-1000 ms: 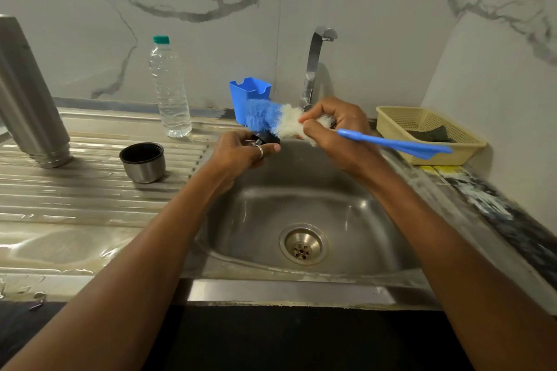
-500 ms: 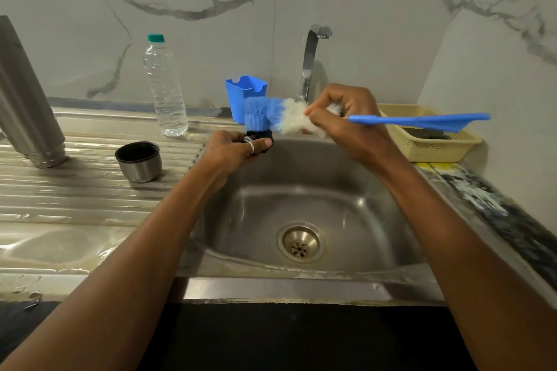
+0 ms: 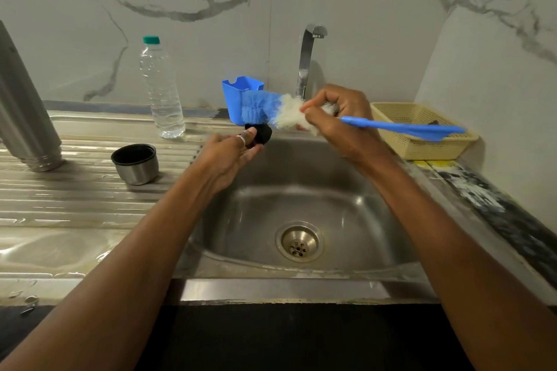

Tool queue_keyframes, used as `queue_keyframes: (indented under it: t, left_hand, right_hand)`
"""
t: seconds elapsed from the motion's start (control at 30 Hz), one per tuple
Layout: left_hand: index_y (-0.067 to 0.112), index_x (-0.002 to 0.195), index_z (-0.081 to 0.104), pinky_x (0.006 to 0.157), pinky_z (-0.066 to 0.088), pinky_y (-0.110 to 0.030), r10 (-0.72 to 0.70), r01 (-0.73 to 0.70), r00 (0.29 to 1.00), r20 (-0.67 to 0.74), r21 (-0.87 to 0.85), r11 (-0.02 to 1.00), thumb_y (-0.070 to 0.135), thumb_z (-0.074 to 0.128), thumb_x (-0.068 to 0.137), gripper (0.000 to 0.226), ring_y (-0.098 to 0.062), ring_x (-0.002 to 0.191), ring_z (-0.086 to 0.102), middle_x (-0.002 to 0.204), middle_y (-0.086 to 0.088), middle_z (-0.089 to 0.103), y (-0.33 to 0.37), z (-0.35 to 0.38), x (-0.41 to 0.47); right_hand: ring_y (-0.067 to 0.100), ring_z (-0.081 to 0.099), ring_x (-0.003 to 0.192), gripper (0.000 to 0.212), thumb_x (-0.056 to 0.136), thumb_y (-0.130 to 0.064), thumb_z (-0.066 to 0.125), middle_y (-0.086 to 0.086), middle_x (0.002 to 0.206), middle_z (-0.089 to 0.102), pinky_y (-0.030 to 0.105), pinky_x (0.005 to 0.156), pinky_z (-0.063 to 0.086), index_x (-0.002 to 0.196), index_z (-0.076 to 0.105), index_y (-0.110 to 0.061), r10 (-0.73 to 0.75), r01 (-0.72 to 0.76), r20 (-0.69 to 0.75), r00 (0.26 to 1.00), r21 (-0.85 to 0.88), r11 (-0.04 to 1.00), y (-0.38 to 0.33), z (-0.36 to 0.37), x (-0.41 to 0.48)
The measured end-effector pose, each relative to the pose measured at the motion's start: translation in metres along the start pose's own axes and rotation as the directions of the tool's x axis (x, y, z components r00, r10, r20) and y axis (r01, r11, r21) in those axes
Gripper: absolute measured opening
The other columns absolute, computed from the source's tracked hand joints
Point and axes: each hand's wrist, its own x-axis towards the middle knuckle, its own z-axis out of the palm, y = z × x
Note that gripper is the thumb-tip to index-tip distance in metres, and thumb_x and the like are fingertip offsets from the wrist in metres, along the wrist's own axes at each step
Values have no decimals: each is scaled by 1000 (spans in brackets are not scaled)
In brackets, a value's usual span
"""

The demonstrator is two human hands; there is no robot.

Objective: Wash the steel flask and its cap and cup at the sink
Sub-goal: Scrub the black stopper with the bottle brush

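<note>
My left hand (image 3: 232, 150) holds the small black flask cap (image 3: 261, 132) over the back left of the steel sink (image 3: 241, 220). My right hand (image 3: 337, 117) grips a blue-handled bottle brush (image 3: 401, 128) near its white and blue bristles (image 3: 265, 108), which lie just above the cap. The steel flask (image 3: 24, 117) stands mouth down at the far left of the draining board. The steel cup (image 3: 135, 164), black inside, stands upright on the ribbed board, left of the sink.
A clear water bottle (image 3: 162, 90) with a green cap stands at the back of the draining board (image 3: 75, 199). A blue plastic holder (image 3: 239, 98) and the tap (image 3: 307, 60) are behind the sink. A beige basket (image 3: 422, 129) sits at the right.
The brush handle has swung: up to level half a second ago, now tilted down to the right again. The bristles keep working over the cap in my left hand.
</note>
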Motion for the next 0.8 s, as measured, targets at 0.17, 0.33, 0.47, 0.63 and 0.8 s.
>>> queue_keyframes:
  t: [0.17,0.33,0.47,0.63,0.8]
  left_hand:
    - [-9,114,64,80,61,-26,-45,44,999,-25,-50,998,8,62,99,23,-21,101,73,119,-18,70,-1,5,-1]
    - [-8,107,63,73,59,-22,-35,27,998,-60,-119,993,11,60,100,19,-11,78,76,108,-14,67,1,4,0]
    - [-3,115,62,70,59,-20,-70,55,994,-87,-170,984,15,57,103,23,-13,78,75,118,-14,64,-1,4,3]
    - [3,120,62,68,58,-19,-89,60,991,-98,-269,961,19,50,106,24,-12,87,71,113,-9,66,0,2,5]
    - [2,111,62,66,58,-18,-20,-18,989,-146,-253,967,18,52,106,20,-12,81,69,111,-14,66,3,-4,11]
  right_hand:
    - [-2,54,65,5,79,-17,71,-6,82,71,11,57,39,80,73,-13,-34,38,51,998,-90,995,-4,9,-5]
    - [13,63,76,20,73,-31,65,0,85,74,25,63,48,80,73,-14,-4,3,-7,1000,-47,999,-6,-2,-1]
    - [7,61,75,19,73,-31,66,-3,86,73,20,64,46,81,74,-15,35,-32,33,999,-79,996,0,11,-6]
    - [26,66,74,18,76,-15,69,9,71,64,46,73,63,75,67,3,56,-54,-4,998,196,979,-5,-8,3]
    - [24,64,67,14,81,0,66,6,64,58,32,61,59,70,62,8,100,-93,-17,995,218,971,-7,-19,4]
